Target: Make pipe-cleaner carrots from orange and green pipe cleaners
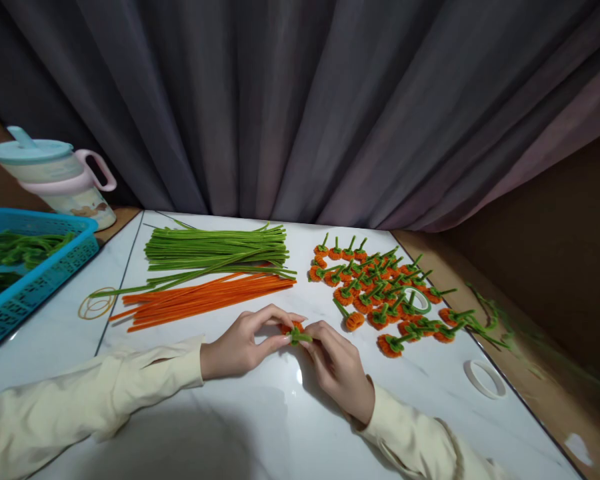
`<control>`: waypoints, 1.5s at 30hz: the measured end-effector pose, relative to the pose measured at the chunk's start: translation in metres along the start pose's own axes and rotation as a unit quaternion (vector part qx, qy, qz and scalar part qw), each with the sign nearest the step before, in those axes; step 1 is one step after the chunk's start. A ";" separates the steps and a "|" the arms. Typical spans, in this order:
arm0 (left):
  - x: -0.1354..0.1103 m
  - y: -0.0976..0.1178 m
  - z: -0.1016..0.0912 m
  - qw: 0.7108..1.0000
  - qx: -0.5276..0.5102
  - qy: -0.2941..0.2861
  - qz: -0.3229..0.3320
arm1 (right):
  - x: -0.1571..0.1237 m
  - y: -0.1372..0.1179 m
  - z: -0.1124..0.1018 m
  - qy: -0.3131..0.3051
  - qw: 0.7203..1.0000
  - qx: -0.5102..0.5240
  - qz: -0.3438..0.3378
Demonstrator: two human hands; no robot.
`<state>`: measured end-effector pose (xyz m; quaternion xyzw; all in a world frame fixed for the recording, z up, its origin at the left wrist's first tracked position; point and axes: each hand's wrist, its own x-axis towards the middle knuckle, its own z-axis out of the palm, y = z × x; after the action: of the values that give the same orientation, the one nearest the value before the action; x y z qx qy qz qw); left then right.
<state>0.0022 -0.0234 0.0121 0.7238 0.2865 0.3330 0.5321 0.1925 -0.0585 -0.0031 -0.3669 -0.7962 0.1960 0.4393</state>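
Observation:
Both my hands meet at the middle of the white marble table (pixel 260 427). My left hand (pixel 243 343) and my right hand (pixel 337 367) pinch a small orange pipe-cleaner flower with a green stem (pixel 295 331) between their fingertips. Behind them lie a bundle of orange pipe cleaners (pixel 205 299) and a bundle of green pipe cleaners (pixel 217 250). To the right sits a pile of several finished orange flowers with green stems (pixel 380 287).
A blue basket (pixel 40 277) with green pieces stands at the left, a lidded cup with a pink handle (pixel 60 177) behind it. Rubber bands (pixel 96 305) lie left of the bundles. A white tape ring (pixel 484 378) lies at the right edge. Grey curtain behind.

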 end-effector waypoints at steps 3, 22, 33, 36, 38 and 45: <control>0.001 0.001 -0.004 0.999 0.024 0.027 0.026 | 0.003 -0.002 0.000 0.012 1.000 0.018 0.015; 0.015 0.021 -0.004 0.966 0.185 -0.135 -0.118 | 0.001 -0.004 0.001 0.008 1.000 0.024 0.016; 0.016 0.021 -0.001 0.963 0.060 -0.131 -0.229 | 0.001 -0.001 0.000 -0.044 0.998 0.020 -0.027; 0.021 0.020 -0.005 0.948 0.011 -0.165 -0.271 | 0.000 0.000 0.000 -0.046 0.998 0.017 -0.027; 0.025 0.019 -0.008 0.943 -0.041 -0.165 -0.287 | 0.001 -0.001 0.000 -0.031 0.999 0.026 -0.001; 0.019 0.014 -0.008 0.913 -0.213 -0.075 -0.339 | 0.002 -0.005 -0.001 0.031 0.998 0.022 0.047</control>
<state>0.0088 -0.0079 0.0304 0.4754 0.3966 0.1304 0.7744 0.1909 -0.0601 0.0021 -0.4002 -0.7597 0.2222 0.4619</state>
